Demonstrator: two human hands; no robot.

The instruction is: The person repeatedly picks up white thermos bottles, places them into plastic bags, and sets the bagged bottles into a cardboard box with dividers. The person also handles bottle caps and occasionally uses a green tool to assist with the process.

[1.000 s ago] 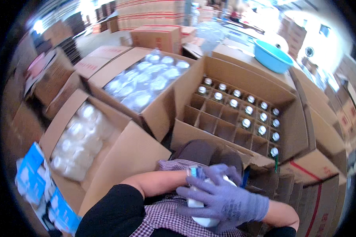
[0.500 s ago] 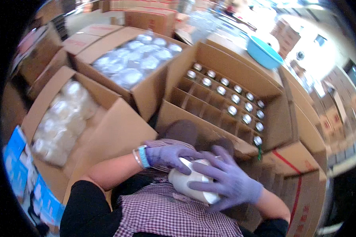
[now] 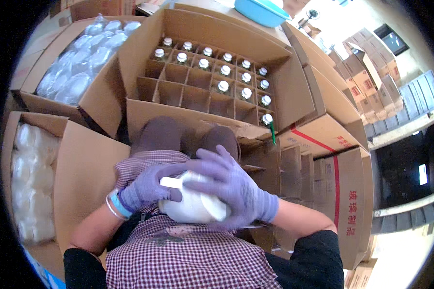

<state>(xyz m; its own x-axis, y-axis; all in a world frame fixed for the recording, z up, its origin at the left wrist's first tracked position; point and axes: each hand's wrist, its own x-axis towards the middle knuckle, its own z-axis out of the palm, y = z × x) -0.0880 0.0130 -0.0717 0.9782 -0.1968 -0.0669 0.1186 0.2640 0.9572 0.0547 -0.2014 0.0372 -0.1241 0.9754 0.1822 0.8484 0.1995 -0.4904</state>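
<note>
In front of my apron, a white, rounded, bottle-like object [image 3: 190, 204] lies tilted between my two gloved hands. A short white piece [image 3: 171, 182] sticks out at its left end; whether it is a cap or part of a wrap I cannot make out. My left hand [image 3: 149, 185] is closed around that end, its thumb and fingers beside the white piece. Over the right side of the object, my right hand [image 3: 231, 190] curves with its palm against it, the fingers slightly smeared by motion. Both gloves are purple-grey knit.
Ahead stands a divided carton [image 3: 144, 115] with several capped glass bottles [image 3: 223, 86]. Cartons of clear-wrapped items [image 3: 74, 86] and milky wrapped items [image 3: 33, 183] are at left. Another divided carton [image 3: 354, 202] lies at right. A blue basin [image 3: 263, 13] sits beyond.
My view has swung, so the cartons appear farther left and higher. Both hands still have the white object; the right hand has shifted over it.
</note>
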